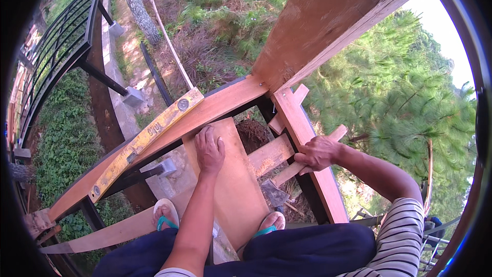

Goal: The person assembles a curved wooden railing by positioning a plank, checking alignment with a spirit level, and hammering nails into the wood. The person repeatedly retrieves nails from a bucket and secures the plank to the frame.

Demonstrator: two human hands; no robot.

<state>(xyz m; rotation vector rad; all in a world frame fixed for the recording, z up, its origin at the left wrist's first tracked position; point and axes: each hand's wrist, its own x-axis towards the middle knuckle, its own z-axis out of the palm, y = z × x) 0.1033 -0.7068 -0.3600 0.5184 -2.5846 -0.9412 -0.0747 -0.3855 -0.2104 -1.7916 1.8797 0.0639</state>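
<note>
My left hand [209,150] bears on the far end of a wide wooden board [233,179], its fingers bent over the edge beside the beam and the fingertips hidden. The board slopes down between my feet. To the right, my right hand [316,154] is wrapped round the wooden handle of a hatchet [285,175]. Its grey metal head [274,193] hangs low by the board's right edge. Just above that head, a short wooden crosspiece [271,155] carries wood shavings. A yellow spirit level [146,141] lies along the long wooden beam [233,96] left of my left hand.
A thick wooden post [328,25] rises where the beam meets the right-hand rail [318,174]. Dark metal framing runs under the wood. My sandalled feet [166,214] straddle the board. Ground and concrete footings lie below, with a black metal railing frame [64,56] and pine trees [389,92] beyond.
</note>
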